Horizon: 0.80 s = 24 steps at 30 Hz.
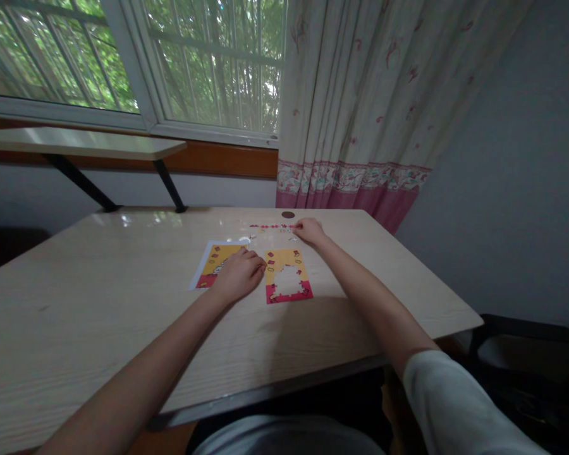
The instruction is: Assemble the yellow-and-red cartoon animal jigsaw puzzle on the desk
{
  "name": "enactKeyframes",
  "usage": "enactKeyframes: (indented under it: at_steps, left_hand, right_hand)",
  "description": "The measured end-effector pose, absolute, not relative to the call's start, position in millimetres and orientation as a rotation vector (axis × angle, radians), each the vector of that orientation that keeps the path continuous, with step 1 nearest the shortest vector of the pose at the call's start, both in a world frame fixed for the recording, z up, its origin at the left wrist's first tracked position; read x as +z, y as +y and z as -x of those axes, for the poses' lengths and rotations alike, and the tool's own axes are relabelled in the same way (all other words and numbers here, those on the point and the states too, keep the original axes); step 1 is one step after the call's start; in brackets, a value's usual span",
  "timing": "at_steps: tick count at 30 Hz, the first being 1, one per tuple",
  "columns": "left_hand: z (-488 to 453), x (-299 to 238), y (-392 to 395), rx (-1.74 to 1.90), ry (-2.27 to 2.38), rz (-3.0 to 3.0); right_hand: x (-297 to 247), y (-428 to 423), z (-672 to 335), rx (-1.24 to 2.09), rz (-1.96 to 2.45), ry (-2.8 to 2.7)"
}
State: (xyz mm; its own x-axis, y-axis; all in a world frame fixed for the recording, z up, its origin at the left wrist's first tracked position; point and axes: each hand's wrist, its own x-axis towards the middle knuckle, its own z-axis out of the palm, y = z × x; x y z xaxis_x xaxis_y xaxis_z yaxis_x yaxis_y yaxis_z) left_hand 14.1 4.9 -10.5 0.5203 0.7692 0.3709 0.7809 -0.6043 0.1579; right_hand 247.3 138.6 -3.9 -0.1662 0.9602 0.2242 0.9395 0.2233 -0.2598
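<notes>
A jigsaw puzzle (pixel 303 275) in yellow and red lies on the table, with a jagged opening through its middle where the pale tabletop shows. My left hand (pixel 241 275) rests with curled fingers over a printed picture sheet (pixel 208 259), its fingertips close to the puzzle's left edge. Whatever those fingers hold, if anything, is hidden. Farther back, my right hand (pixel 309 230) pinches at the right end of a row of red puzzle pieces (pixel 270 226). A piece seems to be under its fingertips. Several pale puzzle pieces (pixel 291 238) are scattered in front of that row.
The wooden table (pixel 123 316) stretches left and right of the sheets. A raised shelf (pixel 123 144) on black legs stands at its back left. A dark round disc (pixel 288 215) is near the rear edge, by the curtain (pixel 351 151). A black chair (pixel 526 335) stands at right.
</notes>
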Motion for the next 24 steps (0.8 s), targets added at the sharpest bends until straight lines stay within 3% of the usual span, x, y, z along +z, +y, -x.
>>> enactKeyframes:
  at_steps: [11, 18, 24]
  left_hand:
    - [-14.6, -8.5, 3.4, -0.604, -1.373, 2.711]
    - [-19.5, -4.7, 0.0, -0.696, -1.432, 2.750]
    - [-42.5, 0.4, -11.1, -0.976, -1.547, 2.936]
  right_hand:
    - [1.7, 154.3, -242.5, 0.273, 1.802, -2.258]
    - [0.2, 111.8, -259.4, 0.367, 1.461, -2.282]
    - [-11.6, 48.9, -269.1, 0.972, 0.938, -2.042]
